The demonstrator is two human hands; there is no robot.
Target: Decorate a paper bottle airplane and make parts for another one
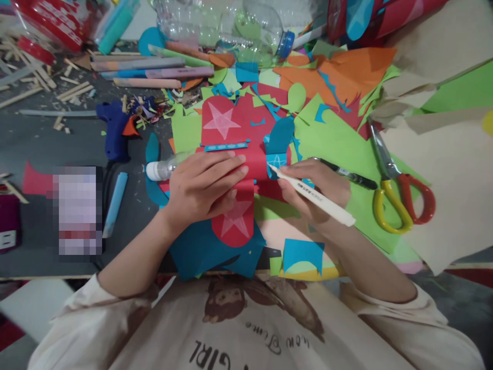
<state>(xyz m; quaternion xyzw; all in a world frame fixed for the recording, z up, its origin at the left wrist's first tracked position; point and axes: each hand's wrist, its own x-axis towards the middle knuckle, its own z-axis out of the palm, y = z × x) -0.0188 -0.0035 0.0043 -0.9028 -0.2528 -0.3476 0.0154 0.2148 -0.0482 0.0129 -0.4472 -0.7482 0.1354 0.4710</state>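
Observation:
My left hand (206, 187) lies flat with its fingers together, pressing down a red paper cutout (234, 128) that bears pale stars and a blue strip. A small clear bottle with a white cap (156, 170) pokes out from under that hand. My right hand (314, 190) is closed around a white marker pen (319, 198), whose tip touches a small blue paper piece (278, 160) with a white star drawn on it. A black pen (348, 174) lies just behind my right hand.
Scissors with red and yellow handles (396, 192) lie at the right on green paper (339, 149). A blue glue gun (115, 128) sits at the left. Markers (154, 69), a clear plastic bottle (239, 31), wooden sticks (34, 77) and several coloured paper scraps fill the back.

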